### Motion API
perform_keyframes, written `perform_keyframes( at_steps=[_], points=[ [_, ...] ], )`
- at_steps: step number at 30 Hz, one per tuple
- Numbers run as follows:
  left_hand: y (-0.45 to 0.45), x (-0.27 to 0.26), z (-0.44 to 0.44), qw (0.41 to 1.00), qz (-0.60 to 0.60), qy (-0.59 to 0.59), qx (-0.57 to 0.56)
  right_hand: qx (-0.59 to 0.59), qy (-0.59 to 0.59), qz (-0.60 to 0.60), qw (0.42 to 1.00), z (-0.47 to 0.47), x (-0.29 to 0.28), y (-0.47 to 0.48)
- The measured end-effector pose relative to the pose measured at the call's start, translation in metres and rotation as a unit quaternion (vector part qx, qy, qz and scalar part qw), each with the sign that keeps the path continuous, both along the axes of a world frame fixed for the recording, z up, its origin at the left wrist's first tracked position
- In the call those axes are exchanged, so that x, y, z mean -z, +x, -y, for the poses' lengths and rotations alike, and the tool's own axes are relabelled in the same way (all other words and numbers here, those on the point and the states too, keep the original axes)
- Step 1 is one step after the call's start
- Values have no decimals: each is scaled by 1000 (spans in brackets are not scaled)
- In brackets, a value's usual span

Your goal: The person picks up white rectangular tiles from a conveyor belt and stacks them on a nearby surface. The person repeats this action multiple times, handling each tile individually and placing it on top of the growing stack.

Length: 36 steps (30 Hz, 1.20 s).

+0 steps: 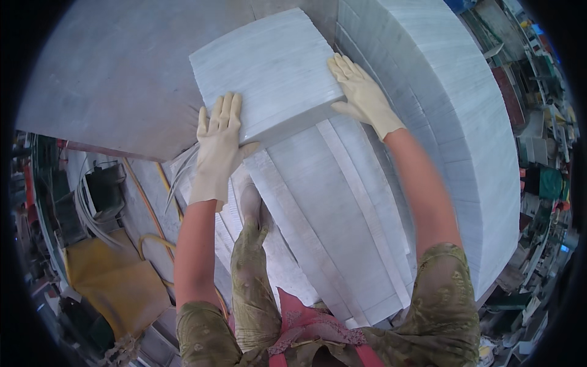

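Before me lies a stack of pale grey stone slabs or tiles (270, 69), its near edge facing me. My left hand (220, 133), in a cream rubber glove, rests against the stack's left near corner, fingers pointing away. On the right near corner lies my gloved right hand (360, 94), its fingers along the side and its thumb at the near edge. Both palms press on the stack from opposite sides. Beneath and nearer to me is a larger pale block of slabs (330, 197) with two light strips (351, 179) running along it.
A long curved-looking row of stacked slabs (440, 105) stands at the right. A large flat grey surface (114, 78) spans the upper left. Orange and yellow hoses (147, 206) and a yellow sheet (119, 284) lie at the lower left. My boot (250, 202) is beside the block.
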<state>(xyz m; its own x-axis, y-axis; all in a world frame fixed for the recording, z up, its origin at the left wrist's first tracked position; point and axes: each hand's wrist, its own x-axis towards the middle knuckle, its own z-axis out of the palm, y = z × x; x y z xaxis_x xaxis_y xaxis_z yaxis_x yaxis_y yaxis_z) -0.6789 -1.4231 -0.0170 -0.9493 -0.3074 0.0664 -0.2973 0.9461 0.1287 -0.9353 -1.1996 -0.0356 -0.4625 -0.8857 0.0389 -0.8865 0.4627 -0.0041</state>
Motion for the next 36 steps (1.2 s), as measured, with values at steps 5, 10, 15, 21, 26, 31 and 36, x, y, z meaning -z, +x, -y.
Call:
perform_keyframes(
  at_steps=[5, 10, 15, 21, 26, 31, 36],
  points=[
    [29, 28, 15, 907, -155, 369, -134, 210, -381, 511, 741, -7, -16, 13],
    [34, 66, -17, 740, -198, 603, -225, 188, -273, 413, 849, -30, 30, 21],
    [17, 53, -23, 670, -214, 669, -239, 215, -268, 462, 817, -10, 26, 18],
    [22, 41, -15, 642, -189, 703, -241, 274, -308, 587, 697, 12, 9, 23],
    [18, 43, -22, 608, -255, 715, -234, 225, -245, 444, 832, -15, 46, -7],
    [33, 46, -26, 643, -250, 707, -155, 249, -288, 542, 750, -11, 34, 4],
    [31, 3, -26, 728, -152, 638, -200, 335, -324, 526, 711, 10, -40, 67]
  ],
)
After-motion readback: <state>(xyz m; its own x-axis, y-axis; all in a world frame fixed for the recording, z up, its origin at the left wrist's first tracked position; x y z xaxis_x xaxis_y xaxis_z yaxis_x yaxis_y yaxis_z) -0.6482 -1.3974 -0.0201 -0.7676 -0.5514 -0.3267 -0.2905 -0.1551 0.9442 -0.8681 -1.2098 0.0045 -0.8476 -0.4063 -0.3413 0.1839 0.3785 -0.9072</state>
